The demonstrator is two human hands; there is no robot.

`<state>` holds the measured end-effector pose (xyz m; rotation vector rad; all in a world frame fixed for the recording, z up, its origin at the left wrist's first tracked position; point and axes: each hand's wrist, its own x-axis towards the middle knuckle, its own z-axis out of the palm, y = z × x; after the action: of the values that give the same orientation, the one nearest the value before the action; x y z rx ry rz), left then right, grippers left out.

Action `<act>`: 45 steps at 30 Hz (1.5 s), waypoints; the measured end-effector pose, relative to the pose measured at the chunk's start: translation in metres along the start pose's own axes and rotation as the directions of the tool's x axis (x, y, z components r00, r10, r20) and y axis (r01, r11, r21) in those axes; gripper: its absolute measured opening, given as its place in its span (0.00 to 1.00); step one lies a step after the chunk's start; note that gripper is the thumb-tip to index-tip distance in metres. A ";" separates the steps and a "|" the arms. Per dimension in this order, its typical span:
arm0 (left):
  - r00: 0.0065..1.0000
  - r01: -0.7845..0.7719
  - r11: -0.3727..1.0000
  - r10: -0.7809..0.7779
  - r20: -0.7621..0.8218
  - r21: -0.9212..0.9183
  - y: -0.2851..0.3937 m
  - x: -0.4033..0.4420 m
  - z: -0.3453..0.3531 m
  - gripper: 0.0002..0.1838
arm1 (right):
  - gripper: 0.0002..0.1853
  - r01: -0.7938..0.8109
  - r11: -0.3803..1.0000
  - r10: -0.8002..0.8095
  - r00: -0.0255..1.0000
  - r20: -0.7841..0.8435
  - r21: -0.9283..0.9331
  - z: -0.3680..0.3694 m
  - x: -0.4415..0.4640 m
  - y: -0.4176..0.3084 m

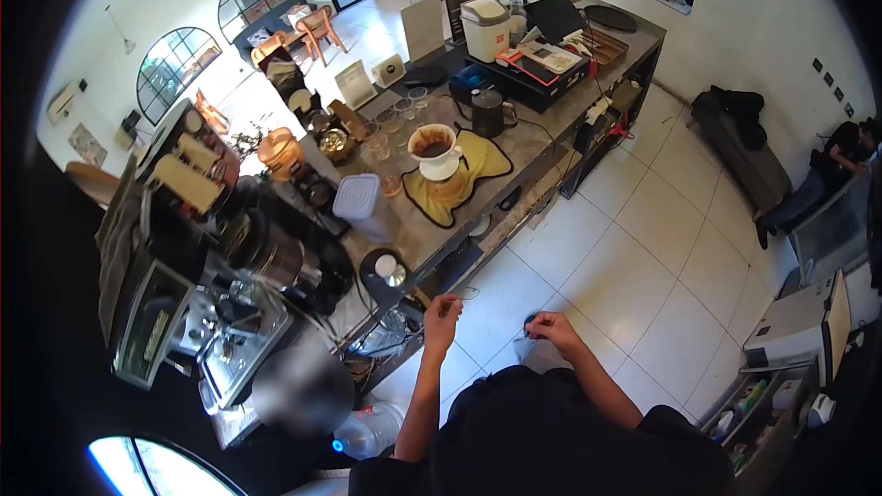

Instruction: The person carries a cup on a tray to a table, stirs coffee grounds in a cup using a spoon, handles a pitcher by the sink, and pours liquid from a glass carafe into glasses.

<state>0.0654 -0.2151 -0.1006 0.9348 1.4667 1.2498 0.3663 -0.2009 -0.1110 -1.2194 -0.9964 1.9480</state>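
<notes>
Above the floor in front of my body, my left hand [444, 314] is pinched closed on a thin dark loop [469, 294], like a rubber band, that sticks out to the right of the fingertips. To its right, my right hand [553, 327] is closed too, fingertips pressed together by a small dark bit [530, 320]. A pale, partly see-through shape [537, 355] hangs below that hand; I cannot tell what it is. On the counter [496, 207] ahead, a white coffee dripper [435, 156] with a brown-stained filter stands on a yellow cloth [482, 158].
A dark kettle [488, 113] and several clear cups [404, 108] stand behind the dripper. Left of me are a lidded container [360, 197], a grinder [266, 243] and an espresso machine [230, 335]. A large water bottle [372, 429] is low left. Another person [831, 161] sits at far right.
</notes>
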 end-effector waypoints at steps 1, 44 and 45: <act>0.996 -0.072 0.994 0.075 -0.039 0.078 0.006 0.022 0.006 0.14 | 0.08 0.005 1.000 -0.005 1.000 -0.028 0.013 -0.009 0.014 -0.007; 0.901 -0.279 0.768 0.418 -0.120 0.577 0.065 0.287 0.026 0.53 | 0.07 0.763 0.070 -0.591 0.551 0.589 -0.643 0.125 0.340 -0.357; 0.902 -0.265 0.736 0.418 -0.111 0.623 0.063 0.287 0.026 0.52 | 0.08 0.724 0.005 -0.605 0.551 0.575 -0.689 0.120 0.335 -0.356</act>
<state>0.0179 0.0756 -0.0923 1.5814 2.0152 1.2055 0.1702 0.2229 0.0753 -0.7196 -2.3586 0.5366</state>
